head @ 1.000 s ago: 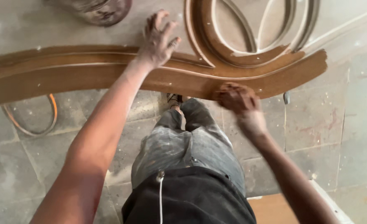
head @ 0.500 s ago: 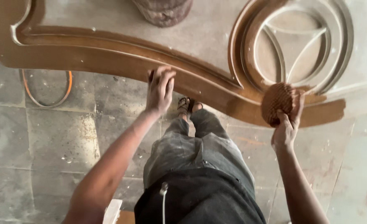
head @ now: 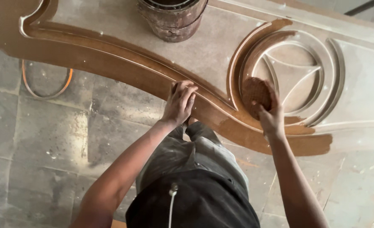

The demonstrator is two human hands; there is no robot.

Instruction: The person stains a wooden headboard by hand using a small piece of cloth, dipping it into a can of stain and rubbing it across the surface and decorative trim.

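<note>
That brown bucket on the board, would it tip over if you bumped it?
Probably not easily. The bucket looks wide and squat and stands upright on the flat carved board, so it likely slides rather than tips. Its top is cut off by the picture's edge, so how full or heavy it is can't be told.

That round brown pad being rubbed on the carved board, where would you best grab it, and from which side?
Grip the round brown pad across its back, coming from above with fingers spread to its rim, much as the right hand does. It lies flat against the carved board, so only the back and edge are free, and it looks thin, so a palm-over hold probably suits best.
</note>
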